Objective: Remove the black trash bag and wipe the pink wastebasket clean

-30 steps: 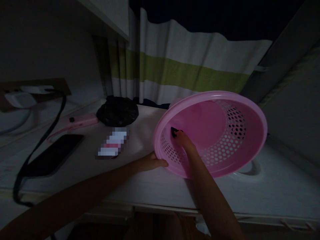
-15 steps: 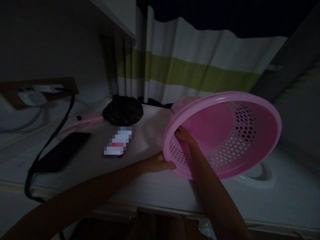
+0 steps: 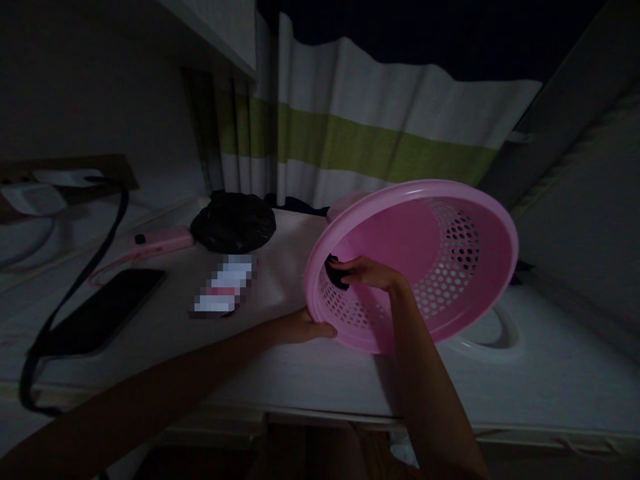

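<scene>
A pink plastic basket point(image 3: 407, 230) with rows of round holes lies tipped on its side on the white desk point(image 3: 300, 373), its mouth turned towards me. At the lower left of its rim, my left hand point(image 3: 307, 327) grips the edge with the thumb on the outside of the lip. My right hand point(image 3: 373, 272) reaches in through the mouth, fingers closed on a small black cloth point(image 3: 337, 272) held against the left inner wall. Part of that cloth is hidden behind the fingers and rim.
Left of the basket lie a black plastic bag point(image 3: 234, 223), a lit phone point(image 3: 225, 287), a dark flat device point(image 3: 103, 313) and a pink device point(image 3: 163, 241). A black cord point(image 3: 75, 300) hangs from the wall plugs. A white ring-shaped thing point(image 3: 500, 340) lies at right.
My right wrist has bent and risen, and the black cloth at its fingers shows more. The whole view has shifted, so everything sits further left; my left hand keeps its grip.
</scene>
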The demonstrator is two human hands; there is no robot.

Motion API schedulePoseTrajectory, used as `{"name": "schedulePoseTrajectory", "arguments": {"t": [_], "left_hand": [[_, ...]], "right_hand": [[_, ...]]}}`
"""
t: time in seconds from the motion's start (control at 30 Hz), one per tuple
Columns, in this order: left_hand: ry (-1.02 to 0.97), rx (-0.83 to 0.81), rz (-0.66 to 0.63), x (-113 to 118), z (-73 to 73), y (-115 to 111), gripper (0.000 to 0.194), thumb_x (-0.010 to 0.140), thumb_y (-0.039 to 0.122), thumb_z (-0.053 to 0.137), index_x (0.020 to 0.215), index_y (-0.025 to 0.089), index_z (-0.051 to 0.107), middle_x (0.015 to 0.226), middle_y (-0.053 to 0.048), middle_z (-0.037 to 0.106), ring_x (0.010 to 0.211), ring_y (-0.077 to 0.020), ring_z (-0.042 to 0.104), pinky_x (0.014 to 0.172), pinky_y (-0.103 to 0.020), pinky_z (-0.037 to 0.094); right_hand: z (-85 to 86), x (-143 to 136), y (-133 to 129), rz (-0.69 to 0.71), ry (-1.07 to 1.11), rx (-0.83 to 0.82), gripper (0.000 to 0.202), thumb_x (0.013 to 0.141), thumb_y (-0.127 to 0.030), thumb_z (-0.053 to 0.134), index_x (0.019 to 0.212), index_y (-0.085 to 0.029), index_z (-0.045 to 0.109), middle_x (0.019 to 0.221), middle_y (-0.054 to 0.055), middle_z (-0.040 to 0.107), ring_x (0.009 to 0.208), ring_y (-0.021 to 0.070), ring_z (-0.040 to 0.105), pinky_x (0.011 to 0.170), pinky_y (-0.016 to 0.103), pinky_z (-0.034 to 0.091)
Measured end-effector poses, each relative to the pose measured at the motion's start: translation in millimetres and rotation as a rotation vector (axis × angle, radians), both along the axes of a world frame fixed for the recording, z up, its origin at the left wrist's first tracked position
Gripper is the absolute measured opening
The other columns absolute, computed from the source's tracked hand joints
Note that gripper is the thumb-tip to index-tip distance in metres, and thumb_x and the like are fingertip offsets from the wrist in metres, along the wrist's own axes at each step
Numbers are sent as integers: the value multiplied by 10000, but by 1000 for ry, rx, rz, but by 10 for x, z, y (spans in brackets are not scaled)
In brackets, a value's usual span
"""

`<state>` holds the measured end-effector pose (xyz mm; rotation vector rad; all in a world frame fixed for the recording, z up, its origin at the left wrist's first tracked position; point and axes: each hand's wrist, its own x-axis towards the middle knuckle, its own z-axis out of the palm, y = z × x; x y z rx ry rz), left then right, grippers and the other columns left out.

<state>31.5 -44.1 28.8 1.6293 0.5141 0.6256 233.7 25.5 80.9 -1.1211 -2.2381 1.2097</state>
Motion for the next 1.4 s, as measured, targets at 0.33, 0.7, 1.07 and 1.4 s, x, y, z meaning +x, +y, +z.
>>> {"name": "schedulePoseTrajectory", "arguments": {"t": [0.33,0.7,1.07,1.4], "left_hand": [[-43,-88,6,-10,-18,51,505,623,219,609,1093,80,488,1162,-121,561,1056,-220,500,935,-375,359],[-20,-112,36,4,26,2,521,614,193,604,1109,88,481,1193,-129,538,1082,-223,487,937,-372,356],[23,-109,61,16,-18,-32,398,621,203,597,1003,114,531,1046,-87,619,992,-214,528,909,-374,376],[-15,-127,64,22,-65,30,493,596,236,613,1048,69,509,1090,-131,584,1031,-248,505,923,-380,368]], "right_hand": [[-49,-53,-18,72,202,-59,672,714,-164,576,1326,-225,305,1340,26,413,1152,139,440,1032,378,260],[-3,-310,-25,-41,418,83,538,664,-176,642,1186,-179,511,1099,40,601,941,142,557,919,383,403],[84,-339,-78,-109,217,198,376,703,-254,600,1063,-146,614,895,5,672,768,133,590,768,309,480],[36,-342,-126,-324,-891,400,377,750,-66,465,1093,-115,612,1031,191,626,929,247,600,779,291,429]]}}
